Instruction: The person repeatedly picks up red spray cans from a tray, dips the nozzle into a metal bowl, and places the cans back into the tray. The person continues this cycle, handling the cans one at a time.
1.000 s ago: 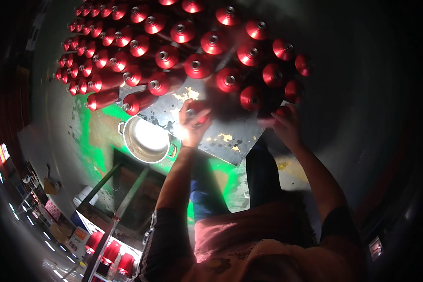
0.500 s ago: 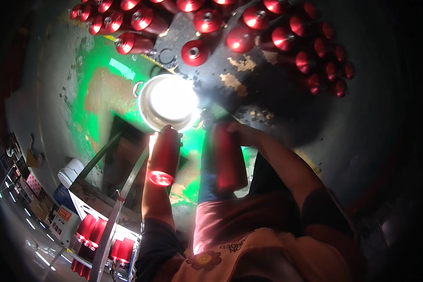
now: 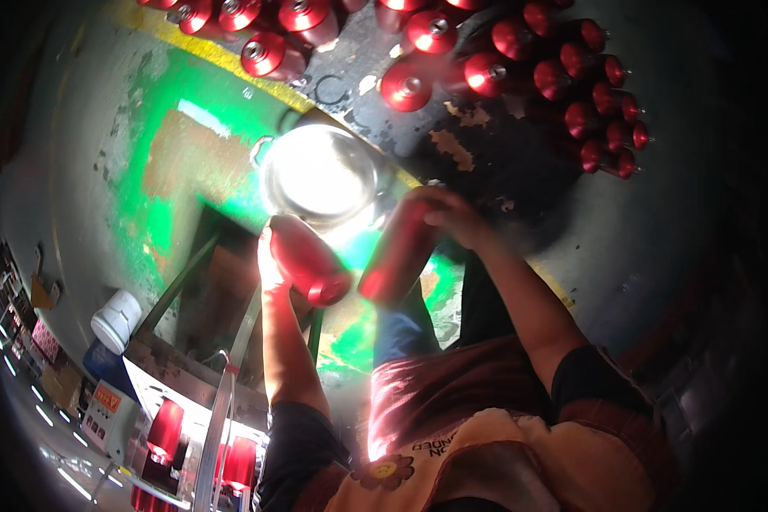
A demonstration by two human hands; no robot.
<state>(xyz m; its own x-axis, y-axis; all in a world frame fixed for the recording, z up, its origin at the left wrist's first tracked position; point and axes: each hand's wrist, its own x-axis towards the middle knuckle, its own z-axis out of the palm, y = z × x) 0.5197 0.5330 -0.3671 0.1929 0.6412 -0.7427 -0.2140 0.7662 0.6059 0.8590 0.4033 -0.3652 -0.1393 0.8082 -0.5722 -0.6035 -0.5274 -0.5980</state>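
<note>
My left hand (image 3: 270, 258) is wrapped round a red metal cylinder (image 3: 309, 260), which lies slanted with its flat end toward the middle. In my right hand (image 3: 449, 213), the neck end of a second red cylinder (image 3: 396, 247) is gripped, blurred by motion, and its lower end leans left. The two flat ends are close together but apart. Just beyond them on the floor stands a round metal pot (image 3: 365, 179) with a side handle, its inside washed out by bright light.
Several red cylinders (image 3: 405, 87) with metal necks stand upright at the far side. At lower left are a metal frame (image 3: 218, 427) with more red cylinders (image 3: 165, 427), a white bucket (image 3: 116, 320) and a control box (image 3: 109, 410). A yellow line (image 3: 200, 49) crosses the green-stained floor.
Both cylinders have swung inward: the left one's flat end moved right, the right one's moved left. My right hand is higher. The view has shifted slightly.
</note>
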